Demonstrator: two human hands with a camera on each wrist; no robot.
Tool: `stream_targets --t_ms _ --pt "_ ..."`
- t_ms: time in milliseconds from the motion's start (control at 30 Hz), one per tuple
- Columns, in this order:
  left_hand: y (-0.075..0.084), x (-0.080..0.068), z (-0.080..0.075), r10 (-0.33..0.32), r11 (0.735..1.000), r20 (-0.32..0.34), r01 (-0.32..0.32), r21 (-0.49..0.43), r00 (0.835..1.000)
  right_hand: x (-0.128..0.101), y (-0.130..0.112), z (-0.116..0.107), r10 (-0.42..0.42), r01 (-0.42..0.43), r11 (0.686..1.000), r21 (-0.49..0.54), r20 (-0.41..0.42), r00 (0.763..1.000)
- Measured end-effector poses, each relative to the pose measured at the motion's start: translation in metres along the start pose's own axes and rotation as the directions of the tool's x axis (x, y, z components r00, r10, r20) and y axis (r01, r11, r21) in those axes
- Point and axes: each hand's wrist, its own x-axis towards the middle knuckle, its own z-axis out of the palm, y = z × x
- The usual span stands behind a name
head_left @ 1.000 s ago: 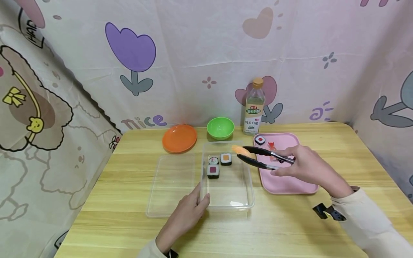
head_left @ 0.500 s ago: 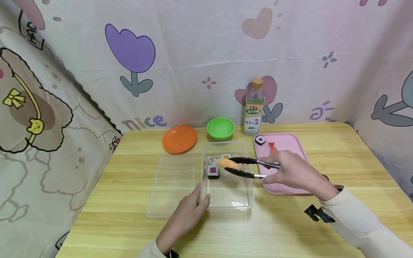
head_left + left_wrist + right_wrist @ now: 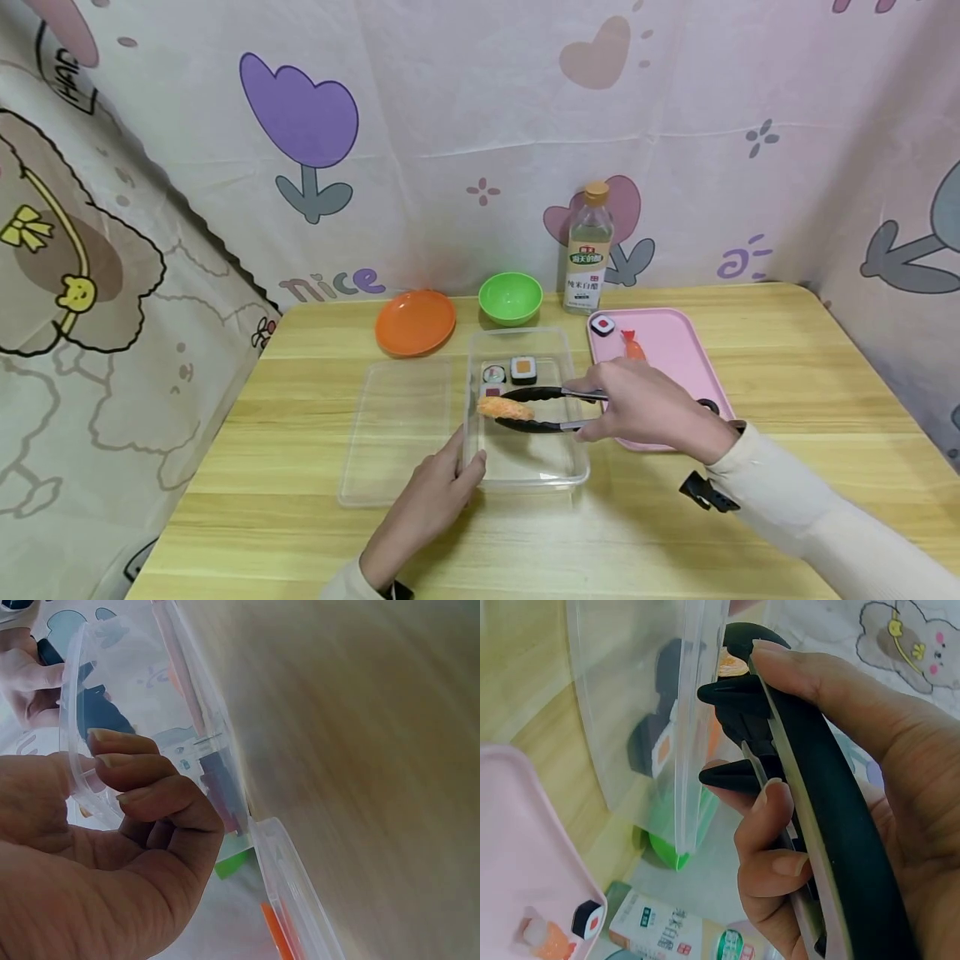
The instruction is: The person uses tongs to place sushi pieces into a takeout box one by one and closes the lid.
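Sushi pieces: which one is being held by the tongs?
The orange salmon piece, pinched in the black tongs over the clear box. The other pieces lie loose.

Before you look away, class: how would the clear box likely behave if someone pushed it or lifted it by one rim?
The clear box looks thin-walled, so it is probably light and would slide easily on the smooth table; perhaps that is why the left hand grips its rim. Lifted by one rim, it may flex slightly. Its low, wide shape makes tipping unlikely.

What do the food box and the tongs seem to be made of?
Box: thin clear plastic, glossy; the table grain shows through its walls. Tongs: black matte tips and grips, probably plastic or silicone, over a shiny metal strip seen in the right wrist view, held by the right hand.
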Motion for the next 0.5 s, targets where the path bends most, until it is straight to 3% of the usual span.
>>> stream_targets --t_ms 500 --pt "-0.001 0.0 -0.001 -0.001 1.0 -0.002 0.001 0.003 1.0 0.007 -0.019 -0.001 0.027 -0.022 0.996 -0.082 0.068 0.997"
